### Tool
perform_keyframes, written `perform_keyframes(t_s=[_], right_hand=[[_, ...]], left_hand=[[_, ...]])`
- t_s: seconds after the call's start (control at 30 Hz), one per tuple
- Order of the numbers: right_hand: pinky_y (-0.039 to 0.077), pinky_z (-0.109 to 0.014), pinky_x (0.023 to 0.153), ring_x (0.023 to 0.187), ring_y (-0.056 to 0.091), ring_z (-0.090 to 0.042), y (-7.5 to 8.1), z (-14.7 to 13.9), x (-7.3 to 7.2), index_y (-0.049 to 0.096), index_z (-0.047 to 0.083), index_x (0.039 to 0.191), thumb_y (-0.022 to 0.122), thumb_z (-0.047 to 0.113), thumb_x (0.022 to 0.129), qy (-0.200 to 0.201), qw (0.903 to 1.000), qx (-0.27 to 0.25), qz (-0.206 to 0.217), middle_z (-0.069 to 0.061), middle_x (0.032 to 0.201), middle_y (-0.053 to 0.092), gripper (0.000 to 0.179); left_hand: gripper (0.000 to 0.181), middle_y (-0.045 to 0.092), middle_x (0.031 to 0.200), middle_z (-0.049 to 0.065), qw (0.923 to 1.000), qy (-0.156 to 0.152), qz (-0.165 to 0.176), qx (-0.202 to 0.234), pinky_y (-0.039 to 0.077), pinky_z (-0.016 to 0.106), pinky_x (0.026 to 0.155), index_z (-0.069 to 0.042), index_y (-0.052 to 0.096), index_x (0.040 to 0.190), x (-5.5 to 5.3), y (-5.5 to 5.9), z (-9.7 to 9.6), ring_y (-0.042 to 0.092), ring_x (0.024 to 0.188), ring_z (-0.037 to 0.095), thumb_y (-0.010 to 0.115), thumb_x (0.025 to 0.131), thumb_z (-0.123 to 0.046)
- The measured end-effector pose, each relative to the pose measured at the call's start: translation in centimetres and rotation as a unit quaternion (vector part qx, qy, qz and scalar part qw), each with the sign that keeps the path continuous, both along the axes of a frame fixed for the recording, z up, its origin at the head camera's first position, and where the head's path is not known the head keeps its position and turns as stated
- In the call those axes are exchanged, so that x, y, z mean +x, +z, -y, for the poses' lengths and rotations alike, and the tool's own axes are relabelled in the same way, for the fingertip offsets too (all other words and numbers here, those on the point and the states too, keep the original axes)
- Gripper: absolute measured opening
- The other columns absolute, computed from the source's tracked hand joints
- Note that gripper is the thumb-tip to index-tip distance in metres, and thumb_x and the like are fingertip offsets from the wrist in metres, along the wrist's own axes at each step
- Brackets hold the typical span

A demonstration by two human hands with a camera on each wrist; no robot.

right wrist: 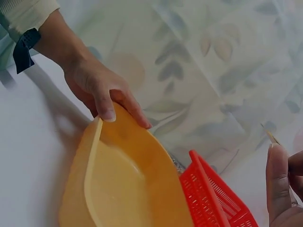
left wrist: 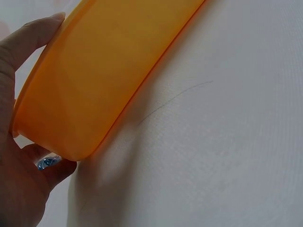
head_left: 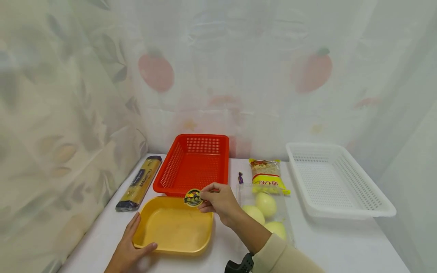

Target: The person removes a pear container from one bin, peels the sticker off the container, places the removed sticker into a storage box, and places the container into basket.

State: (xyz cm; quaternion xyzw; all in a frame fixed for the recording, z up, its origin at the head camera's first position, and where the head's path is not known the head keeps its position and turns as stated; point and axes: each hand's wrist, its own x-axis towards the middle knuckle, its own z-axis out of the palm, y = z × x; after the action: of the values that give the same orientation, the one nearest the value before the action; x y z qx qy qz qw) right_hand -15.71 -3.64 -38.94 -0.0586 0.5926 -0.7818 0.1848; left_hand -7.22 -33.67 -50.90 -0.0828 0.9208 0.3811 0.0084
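Note:
Between the thumb and fingers of my right hand (head_left: 222,204) is a round black-and-gold label (head_left: 193,197) with fruit pictures and Chinese characters. It is held up over the far right part of a yellow plastic basin (head_left: 172,229). Edge-on, the label (right wrist: 271,135) shows as a thin sliver in the right wrist view. My left hand (head_left: 127,248) grips the basin's near left corner, thumb at the front rim and fingers along the left side. From the left wrist, the basin's orange-lit outer wall (left wrist: 109,71) fills the space beside the hand. Nothing lies inside the basin.
Behind the basin stands a red basket (head_left: 201,167), with a spaghetti pack (head_left: 141,182) to its left. On the right are bagged pale round fruits (head_left: 266,204), a small purple-wrapped candy (head_left: 240,178), a yellow-edged food packet (head_left: 268,174) and a white basket (head_left: 332,182).

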Motion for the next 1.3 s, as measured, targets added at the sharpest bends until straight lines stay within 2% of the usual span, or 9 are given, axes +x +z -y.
perform_keyframes(t_s=[0.4, 0.6, 0.83, 1.0, 1.13, 1.3], right_hand=[[0.057, -0.033, 0.060, 0.058, 0.067, -0.021, -2.3, 2.3, 0.1, 0.064, -0.002, 0.093, 0.069, 0.003, 0.087, -0.002, 0.9997, 0.013, 0.021, -0.017, 0.083, 0.068, 0.009], [0.057, -0.034, 0.059, 0.058, 0.067, -0.022, -3.2, 3.4, 0.1, 0.064, 0.001, 0.091, 0.069, 0.002, 0.087, -0.007, 0.9995, 0.009, 0.030, -0.017, 0.083, 0.067, 0.006], [0.057, -0.033, 0.058, 0.058, 0.067, -0.023, -4.3, 4.9, 0.2, 0.063, -0.001, 0.092, 0.068, 0.003, 0.087, -0.010, 0.9988, 0.023, 0.041, -0.017, 0.082, 0.067, 0.008], [0.057, -0.033, 0.057, 0.059, 0.068, -0.024, -5.1, 5.8, 0.3, 0.064, 0.002, 0.092, 0.069, 0.005, 0.087, -0.025, 0.9973, 0.046, 0.052, -0.015, 0.081, 0.068, 0.007], [0.057, -0.033, 0.056, 0.060, 0.068, -0.024, -5.8, 6.3, 0.3, 0.065, 0.003, 0.091, 0.069, 0.006, 0.088, -0.038, 0.9955, 0.062, 0.061, -0.014, 0.080, 0.068, 0.007], [0.056, -0.032, 0.054, 0.058, 0.068, -0.024, -6.7, 7.1, 0.2, 0.065, 0.003, 0.089, 0.069, 0.005, 0.087, -0.052, 0.9926, 0.084, 0.070, -0.013, 0.079, 0.067, 0.005]], left_hand=[[0.120, -0.001, 0.158, 0.022, 0.9993, 0.011, 0.035, 0.003, 0.013, 0.063, 0.107, 0.001, 0.002, 0.153, -0.4, -0.1, 0.0, 0.007, 0.140, 0.045, 0.080, 0.075, -0.047], [0.120, -0.002, 0.158, 0.022, 0.9994, 0.008, 0.032, 0.008, 0.012, 0.064, 0.107, 0.000, 0.002, 0.153, -0.4, -0.2, 0.0, 0.006, 0.140, 0.046, 0.080, 0.075, -0.046], [0.117, 0.002, 0.157, 0.023, 1.0000, 0.001, 0.001, 0.009, 0.014, 0.065, 0.106, 0.004, 0.007, 0.152, -0.1, -0.1, 0.1, 0.009, 0.139, 0.047, 0.081, 0.075, -0.042], [0.115, 0.003, 0.157, 0.024, 0.9999, -0.003, -0.009, 0.006, 0.015, 0.065, 0.105, 0.005, 0.008, 0.152, 0.0, 0.0, 0.0, 0.010, 0.139, 0.047, 0.081, 0.076, -0.042], [0.115, 0.003, 0.157, 0.024, 1.0000, -0.003, -0.008, 0.005, 0.015, 0.065, 0.105, 0.005, 0.008, 0.152, 0.0, 0.0, 0.0, 0.010, 0.139, 0.048, 0.081, 0.076, -0.042], [0.118, 0.001, 0.157, 0.023, 0.9998, 0.005, 0.017, 0.004, 0.014, 0.064, 0.106, 0.003, 0.006, 0.152, -0.1, 0.0, 0.0, 0.009, 0.139, 0.047, 0.080, 0.075, -0.047]])
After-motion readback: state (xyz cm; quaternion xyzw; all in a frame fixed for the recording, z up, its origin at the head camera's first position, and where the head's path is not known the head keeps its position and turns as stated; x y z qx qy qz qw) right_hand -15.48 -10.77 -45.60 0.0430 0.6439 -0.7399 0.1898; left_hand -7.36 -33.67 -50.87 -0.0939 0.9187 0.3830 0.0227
